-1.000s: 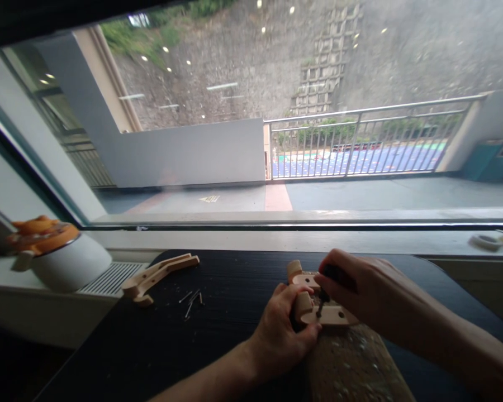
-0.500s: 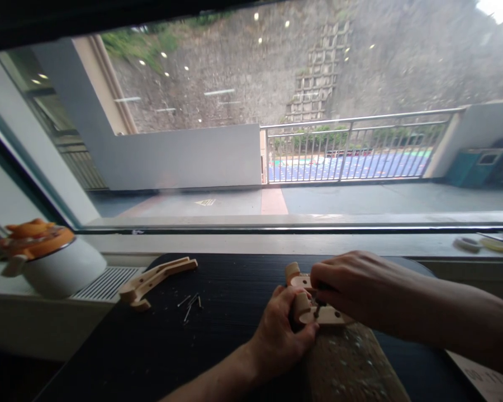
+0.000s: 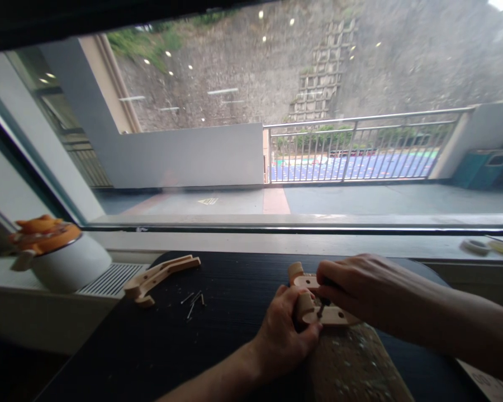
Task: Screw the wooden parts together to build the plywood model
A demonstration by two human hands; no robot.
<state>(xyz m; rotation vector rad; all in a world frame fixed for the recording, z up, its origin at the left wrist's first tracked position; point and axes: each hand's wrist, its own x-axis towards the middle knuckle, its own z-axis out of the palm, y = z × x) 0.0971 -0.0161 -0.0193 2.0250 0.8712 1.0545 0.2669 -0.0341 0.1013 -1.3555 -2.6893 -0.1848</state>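
Observation:
My left hand is closed around the near end of a pale wooden part with drilled holes and rounded end blocks. This part rests on a worn wooden board. My right hand is wrapped round a screwdriver, whose handle is mostly hidden in the fingers. Its shaft points down to a hole in the near arm of the part, close to my left thumb. Whether a screw sits under the tip is too small to tell.
On the black table, several loose screws lie left of my hands. A second wooden part lies farther left. A white pot with an orange lid stands on the sill, and tape rolls lie at the right.
My right hand has shifted and turned slightly around the screwdriver, showing a little more of its shaft. My left hand keeps its grip. The whole view has moved slightly.

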